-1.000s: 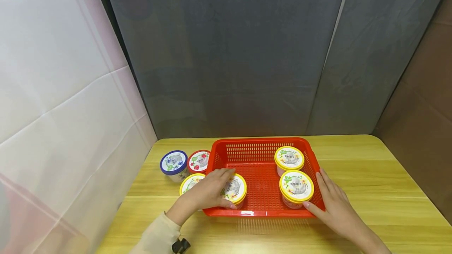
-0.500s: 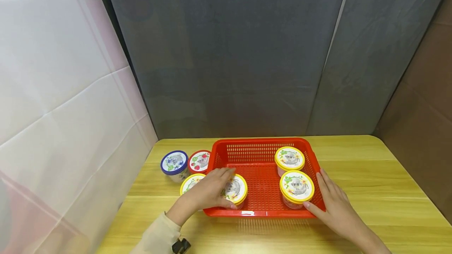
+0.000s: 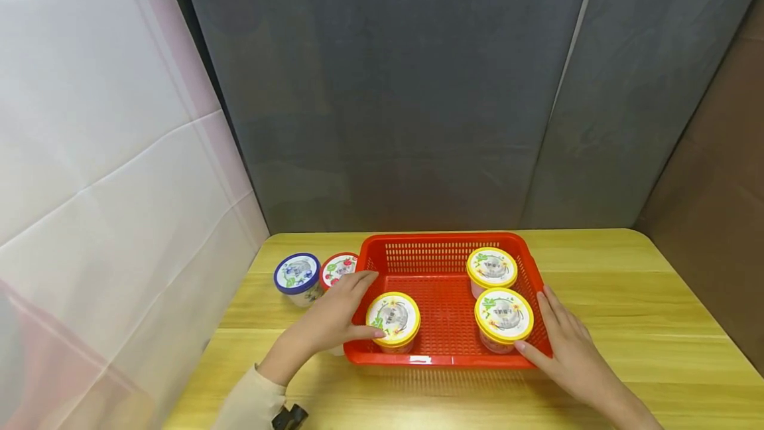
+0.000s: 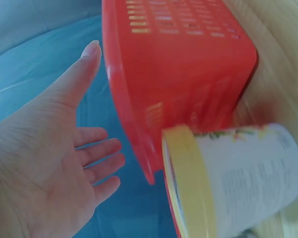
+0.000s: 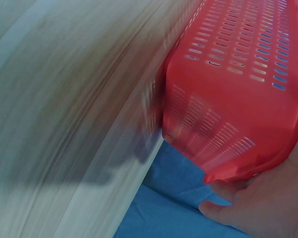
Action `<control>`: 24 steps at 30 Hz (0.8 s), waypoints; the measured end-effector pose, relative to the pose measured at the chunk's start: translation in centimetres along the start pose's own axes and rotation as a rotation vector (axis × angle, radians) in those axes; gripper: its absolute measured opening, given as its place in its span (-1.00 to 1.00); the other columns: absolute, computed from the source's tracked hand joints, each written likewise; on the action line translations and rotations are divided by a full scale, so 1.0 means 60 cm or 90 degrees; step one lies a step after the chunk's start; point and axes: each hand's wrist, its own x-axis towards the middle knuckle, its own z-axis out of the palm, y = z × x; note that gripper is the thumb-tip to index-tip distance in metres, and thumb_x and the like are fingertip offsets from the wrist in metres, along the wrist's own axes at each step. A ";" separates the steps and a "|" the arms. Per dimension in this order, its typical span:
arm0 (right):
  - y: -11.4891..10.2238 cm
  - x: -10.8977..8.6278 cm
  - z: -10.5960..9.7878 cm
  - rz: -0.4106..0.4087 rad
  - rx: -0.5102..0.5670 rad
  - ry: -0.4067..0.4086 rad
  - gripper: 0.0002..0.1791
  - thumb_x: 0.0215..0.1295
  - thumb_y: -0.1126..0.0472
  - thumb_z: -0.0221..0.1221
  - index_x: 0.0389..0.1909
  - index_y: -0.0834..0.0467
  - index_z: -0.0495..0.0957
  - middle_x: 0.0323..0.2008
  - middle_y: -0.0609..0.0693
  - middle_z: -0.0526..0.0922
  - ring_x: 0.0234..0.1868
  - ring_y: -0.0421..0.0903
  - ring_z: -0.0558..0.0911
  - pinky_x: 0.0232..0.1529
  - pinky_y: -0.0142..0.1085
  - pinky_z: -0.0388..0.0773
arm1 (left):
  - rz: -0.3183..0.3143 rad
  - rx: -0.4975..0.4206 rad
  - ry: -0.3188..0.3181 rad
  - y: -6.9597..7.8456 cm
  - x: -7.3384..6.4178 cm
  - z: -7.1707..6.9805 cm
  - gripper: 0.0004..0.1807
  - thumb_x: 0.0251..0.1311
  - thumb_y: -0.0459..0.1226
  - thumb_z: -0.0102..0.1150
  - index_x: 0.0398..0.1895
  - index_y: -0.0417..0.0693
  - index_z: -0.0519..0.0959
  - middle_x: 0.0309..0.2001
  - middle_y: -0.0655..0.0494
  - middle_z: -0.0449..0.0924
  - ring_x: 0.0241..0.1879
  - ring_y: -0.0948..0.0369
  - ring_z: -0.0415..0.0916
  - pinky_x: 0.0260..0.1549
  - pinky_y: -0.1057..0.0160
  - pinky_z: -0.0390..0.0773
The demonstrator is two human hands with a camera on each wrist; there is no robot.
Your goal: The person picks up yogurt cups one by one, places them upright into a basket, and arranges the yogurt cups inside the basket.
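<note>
My left hand (image 3: 322,320) is spread over the left rim of a red plastic basket (image 3: 438,361), its thumb tip at the yellow lid of a tub (image 3: 394,317) standing inside. In the left wrist view its fingers are relaxed and hold nothing. Another yellow-lidded tub (image 4: 243,181) stands outside the basket on the left, mostly hidden under that hand in the head view. My right hand (image 3: 570,350) holds the basket's right rim near the front corner, thumb inside and fingers along the outside. Close to that thumb is a yellow-lidded tub (image 3: 504,316), with one more tub (image 3: 492,267) behind it.
A blue-lidded tub (image 3: 297,274) and a red-lidded tub (image 3: 339,268) stand left of the basket on the wooden table (image 3: 633,297). A white panel (image 3: 119,171) closes off the left side, and a dark grey panel (image 3: 388,98) the back.
My left hand has let go of the tub at the basket's left front and drawn back to the left, leaving the tub in place. The right hand keeps its place on the rim.
</note>
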 end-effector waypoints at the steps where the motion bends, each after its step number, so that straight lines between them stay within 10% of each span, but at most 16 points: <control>1: 0.000 0.000 -0.001 0.000 0.000 0.000 0.11 0.27 -0.29 0.19 0.55 0.32 -0.09 0.59 0.26 -0.13 0.44 0.45 0.14 0.30 0.40 0.11 | -0.007 0.002 0.006 -0.003 -0.003 -0.002 0.08 -0.04 0.21 0.42 0.49 -0.09 0.22 0.46 -0.05 0.28 0.45 -0.06 0.25 0.36 -0.09 0.40; 24: -0.003 0.001 -0.004 0.002 -0.009 -0.003 0.12 0.27 -0.29 0.19 0.54 0.34 -0.07 0.57 0.29 -0.08 0.43 0.45 0.15 0.30 0.40 0.12 | -0.068 0.002 0.063 -0.067 -0.069 -0.007 0.31 -0.33 0.34 0.44 0.46 -0.23 0.21 0.43 -0.21 0.27 0.40 -0.21 0.23 0.29 -0.27 0.39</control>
